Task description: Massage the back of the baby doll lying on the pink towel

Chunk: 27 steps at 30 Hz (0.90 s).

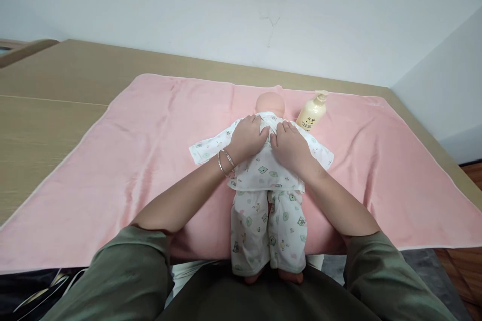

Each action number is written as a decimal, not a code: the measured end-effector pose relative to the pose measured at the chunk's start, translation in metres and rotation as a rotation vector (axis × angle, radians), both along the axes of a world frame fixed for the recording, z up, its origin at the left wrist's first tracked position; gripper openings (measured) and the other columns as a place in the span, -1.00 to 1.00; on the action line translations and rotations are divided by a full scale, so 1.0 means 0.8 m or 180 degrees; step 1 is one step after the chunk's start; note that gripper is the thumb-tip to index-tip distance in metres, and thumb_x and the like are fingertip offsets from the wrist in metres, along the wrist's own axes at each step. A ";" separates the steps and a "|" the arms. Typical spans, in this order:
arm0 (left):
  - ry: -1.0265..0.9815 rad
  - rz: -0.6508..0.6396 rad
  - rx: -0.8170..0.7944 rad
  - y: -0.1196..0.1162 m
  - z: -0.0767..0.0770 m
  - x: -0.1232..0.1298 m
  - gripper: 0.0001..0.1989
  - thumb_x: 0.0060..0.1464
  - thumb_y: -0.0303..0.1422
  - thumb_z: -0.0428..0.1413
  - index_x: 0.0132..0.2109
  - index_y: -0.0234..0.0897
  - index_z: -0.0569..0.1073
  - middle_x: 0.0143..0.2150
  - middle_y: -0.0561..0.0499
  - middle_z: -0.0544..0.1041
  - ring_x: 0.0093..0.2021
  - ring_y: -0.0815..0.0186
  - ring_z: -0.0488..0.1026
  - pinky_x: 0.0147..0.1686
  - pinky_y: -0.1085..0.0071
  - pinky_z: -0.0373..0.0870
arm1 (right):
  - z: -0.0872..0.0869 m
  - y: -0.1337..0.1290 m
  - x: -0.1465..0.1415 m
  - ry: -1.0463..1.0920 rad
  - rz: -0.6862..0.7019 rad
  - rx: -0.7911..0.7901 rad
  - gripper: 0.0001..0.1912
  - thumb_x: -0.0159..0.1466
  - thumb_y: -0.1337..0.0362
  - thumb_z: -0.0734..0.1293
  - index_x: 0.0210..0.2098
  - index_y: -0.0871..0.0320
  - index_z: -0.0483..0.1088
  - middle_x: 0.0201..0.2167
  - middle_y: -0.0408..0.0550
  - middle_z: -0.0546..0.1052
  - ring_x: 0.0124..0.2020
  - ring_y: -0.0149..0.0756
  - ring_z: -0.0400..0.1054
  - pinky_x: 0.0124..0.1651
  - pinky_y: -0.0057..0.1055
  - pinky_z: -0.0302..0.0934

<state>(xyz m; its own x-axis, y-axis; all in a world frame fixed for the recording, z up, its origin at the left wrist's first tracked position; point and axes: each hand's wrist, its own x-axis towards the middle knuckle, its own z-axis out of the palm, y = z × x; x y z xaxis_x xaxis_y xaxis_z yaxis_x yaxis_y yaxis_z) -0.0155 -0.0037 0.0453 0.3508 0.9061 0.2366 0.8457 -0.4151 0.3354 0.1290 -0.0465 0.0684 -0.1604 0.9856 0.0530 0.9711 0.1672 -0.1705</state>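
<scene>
A doll [269, 104] with a bare, smooth head lies stretched out in front of me, its head away from me and its feet at my body. It wears a white long-sleeved top [265, 173] and matching white trousers [250, 230], both printed with small green figures. My left hand [247, 136] rests on the left side of the top, below the neck, fingers laid out and thumb pointing inward. On the right side, my right hand [289, 144] lies in a mirrored pose. Creased fabric shows between the thumbs. The sleeves spread out sideways.
A pink cloth [181, 125] covers much of the wooden table [48, 125]. Just right of the doll's head lies a cream pump bottle [312, 113], tilted. A white wall [211, 25] rises behind the table. The doll's feet reach the table's near edge.
</scene>
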 end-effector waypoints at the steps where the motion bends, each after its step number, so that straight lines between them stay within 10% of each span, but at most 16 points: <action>1: -0.0005 0.0028 0.0029 0.000 -0.001 0.000 -0.64 0.38 -0.32 -0.11 0.04 -0.48 0.47 -0.02 -0.37 0.57 0.07 -0.07 0.50 0.18 0.01 0.42 | 0.002 0.000 0.000 0.0019 -0.0008 -0.0046 -0.43 0.54 0.27 0.05 0.36 0.56 0.26 0.40 0.46 0.36 0.48 0.16 0.18 0.52 -0.02 0.01; 20: 0.0119 0.0035 0.0412 -0.032 -0.004 0.010 -0.51 0.42 -0.32 -0.15 0.22 -0.65 0.41 0.22 -0.54 0.50 0.32 -0.19 0.41 0.33 -0.05 0.32 | -0.007 0.043 0.042 0.0797 -0.0117 -0.0386 -0.30 0.53 -0.01 0.13 0.45 0.40 0.23 0.53 0.31 0.19 0.58 0.08 0.02 0.59 -0.02 -0.08; 27: 0.0031 -0.0030 0.0230 -0.019 0.003 0.003 -0.62 0.41 -0.36 -0.12 0.07 -0.51 0.50 0.09 -0.45 0.58 0.20 -0.14 0.51 0.25 -0.07 0.45 | -0.007 0.014 0.015 0.0073 -0.0039 0.0048 -0.39 0.56 0.18 0.07 0.37 0.58 0.28 0.39 0.49 0.36 0.46 0.24 0.22 0.51 0.05 0.05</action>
